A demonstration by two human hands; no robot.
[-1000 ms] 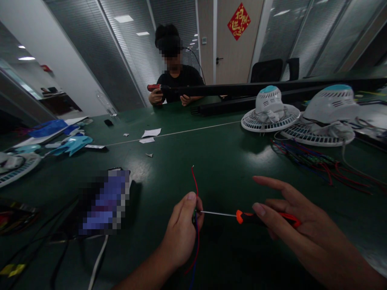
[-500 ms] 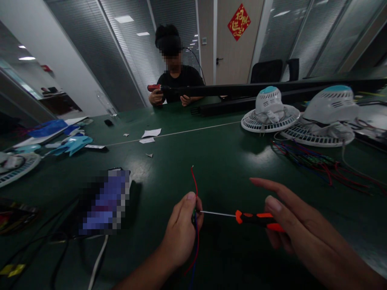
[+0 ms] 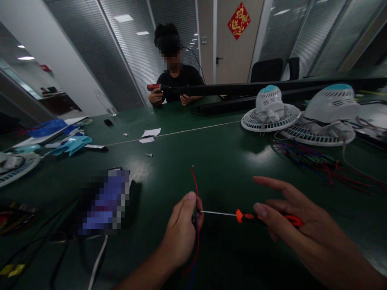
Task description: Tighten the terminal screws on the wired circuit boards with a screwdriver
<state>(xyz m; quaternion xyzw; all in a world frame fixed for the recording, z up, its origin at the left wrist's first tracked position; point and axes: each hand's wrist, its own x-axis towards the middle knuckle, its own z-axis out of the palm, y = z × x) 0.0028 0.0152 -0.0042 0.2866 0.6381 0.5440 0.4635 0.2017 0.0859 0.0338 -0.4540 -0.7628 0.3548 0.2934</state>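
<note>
Head view: my right hand (image 3: 311,229) pinching orange-black screwdriver (image 3: 248,218), shaft pointing left at small green wired board (image 3: 194,217) left hand (image 3: 179,233) is pinching, well inside dark-green worktop's (image 3: 223,161) far edge.

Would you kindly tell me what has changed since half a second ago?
The thumb of the right hand has moved forward along the handle of the screwdriver, toward the shaft. Nothing was visibly let go. The left hand still holds the small green part and red wire, with the shaft reaching its fingers.
</note>
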